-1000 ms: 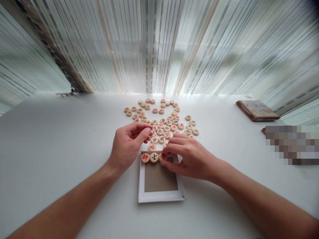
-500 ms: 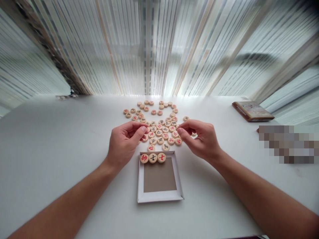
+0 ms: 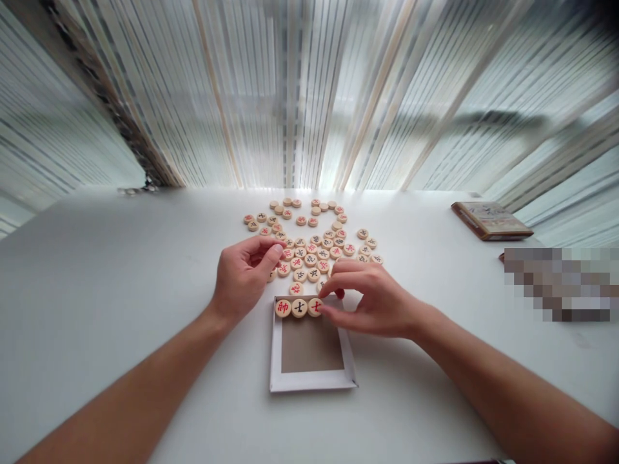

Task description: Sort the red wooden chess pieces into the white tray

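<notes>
Three round wooden Chinese chess pieces (image 3: 299,308) lie in a row along the far edge of a shallow white box lid (image 3: 276,351). My right hand (image 3: 370,299) reaches over the lid's far right corner. Its thumb and forefinger close about the right side of the red-marked end piece (image 3: 314,307). My left hand (image 3: 245,270) hovers left of the lid, thumb and fingers pressed together beside the loose Chinese chess pieces (image 3: 310,260). Whether anything is in that pinch is hidden. Parts of the loose group are covered by both hands.
More pieces (image 3: 301,221) spread towards the back of the white table (image 3: 145,290). A flat brown-edged box (image 3: 493,219) lies at the right, with a blurred-out object (image 3: 556,283) nearer me. Striped curtains (image 3: 300,96) hang behind the table.
My right hand has moved from the loose pieces down and left to the end piece in the lid. The left hand stays pinched in nearly the same place.
</notes>
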`<control>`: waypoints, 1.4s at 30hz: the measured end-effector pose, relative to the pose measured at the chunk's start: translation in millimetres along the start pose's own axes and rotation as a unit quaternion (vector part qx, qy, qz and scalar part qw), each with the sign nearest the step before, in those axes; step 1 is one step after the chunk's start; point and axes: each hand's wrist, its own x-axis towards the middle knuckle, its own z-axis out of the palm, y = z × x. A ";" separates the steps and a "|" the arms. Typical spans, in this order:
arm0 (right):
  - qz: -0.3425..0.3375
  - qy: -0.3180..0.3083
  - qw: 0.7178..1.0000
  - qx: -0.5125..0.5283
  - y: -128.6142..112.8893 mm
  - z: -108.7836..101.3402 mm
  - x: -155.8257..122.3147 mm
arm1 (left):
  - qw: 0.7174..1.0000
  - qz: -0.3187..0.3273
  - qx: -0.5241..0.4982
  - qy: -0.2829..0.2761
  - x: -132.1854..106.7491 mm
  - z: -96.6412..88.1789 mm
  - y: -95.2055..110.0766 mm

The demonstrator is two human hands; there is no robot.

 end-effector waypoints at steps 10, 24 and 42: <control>0.003 -0.026 1.000 0.008 4.8 8.1 -2.0 | 1.000 -0.001 0.001 0.001 0.7 0.2 -1.5; 0.028 0.029 0.999 0.017 6.8 0.3 -1.8 | 1.000 0.000 0.002 0.001 0.3 -0.1 -2.0; 0.239 0.221 0.945 0.033 46.0 -2.3 -3.3 | 1.000 0.009 0.022 0.014 5.8 -5.3 -6.9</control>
